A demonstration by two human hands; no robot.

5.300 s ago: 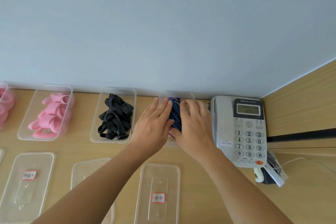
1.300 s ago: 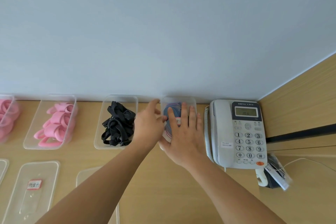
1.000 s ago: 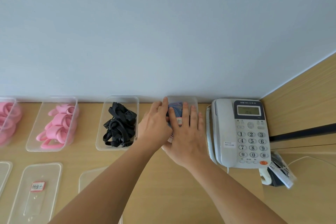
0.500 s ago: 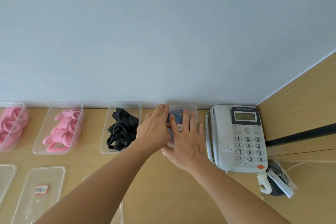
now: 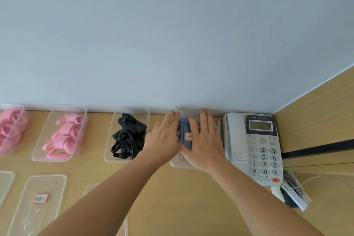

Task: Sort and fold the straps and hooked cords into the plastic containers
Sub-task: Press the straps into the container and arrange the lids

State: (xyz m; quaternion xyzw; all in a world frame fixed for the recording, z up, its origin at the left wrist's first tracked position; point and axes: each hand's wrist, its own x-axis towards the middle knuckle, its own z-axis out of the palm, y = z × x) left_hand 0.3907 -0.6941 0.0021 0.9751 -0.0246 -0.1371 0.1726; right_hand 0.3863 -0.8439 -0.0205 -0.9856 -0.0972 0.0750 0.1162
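Against the back wall stands a clear container (image 5: 179, 163) of blue hooked cords (image 5: 183, 126), with a clear lid bearing a red-framed label (image 5: 188, 136) on top. My left hand (image 5: 162, 140) lies flat along the lid's left side. My right hand (image 5: 205, 145) presses flat on its right side, fingers stretched toward the wall. Neither hand grips anything. To the left, an open container (image 5: 113, 145) holds black straps (image 5: 128, 140). Further left are two open containers of pink straps (image 5: 65, 136), (image 5: 9, 128).
A grey desk phone (image 5: 256, 147) sits right beside the lidded container, with a packet (image 5: 295, 193) and white cable below it. Loose clear lids (image 5: 38, 203), (image 5: 5, 182) lie at the front left. A wooden side panel (image 5: 316, 117) closes off the right.
Five seconds ago both hands pushed the blue cords into the open container. Since then the labelled lid has gone from the desk onto it, and my fingers have slid toward the wall.
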